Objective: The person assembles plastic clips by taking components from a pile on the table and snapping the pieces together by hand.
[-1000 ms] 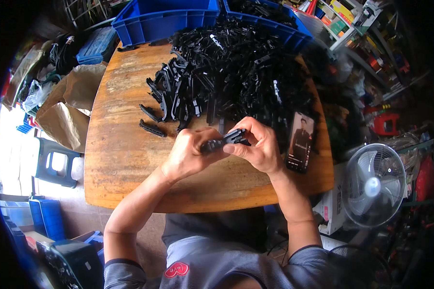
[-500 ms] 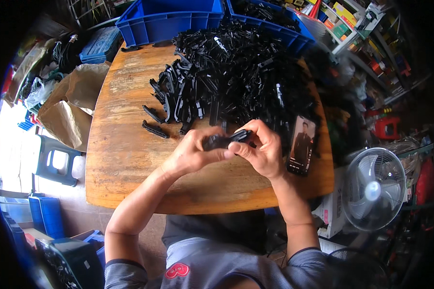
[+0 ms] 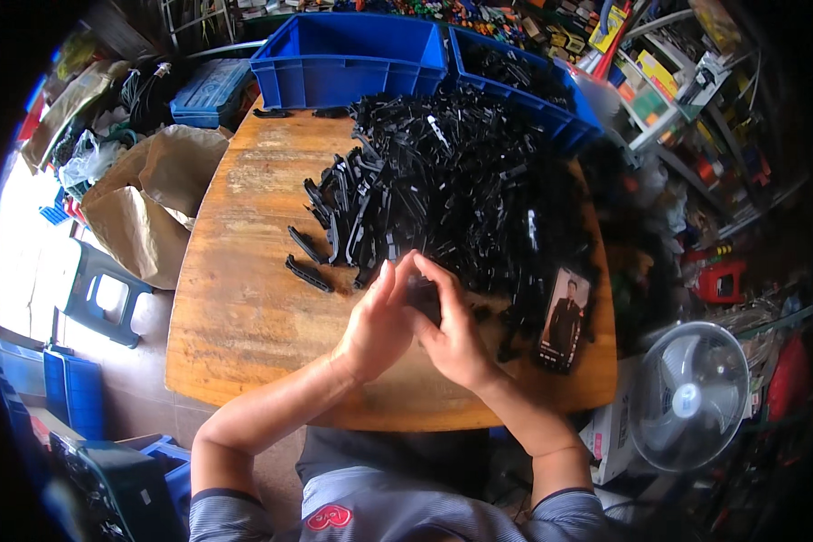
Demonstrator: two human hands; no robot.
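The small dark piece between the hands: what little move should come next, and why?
Maybe the bare right hand should open slightly, to show the small dark piece: it and the bare left hand cup around the piece, hiding most of its shape.

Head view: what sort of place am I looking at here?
Probably a small, cluttered workshop or storeroom used for hand work: a heap of black parts covers much of a wooden table, blue bins stand at its far side, and crowded shelves rise at right.
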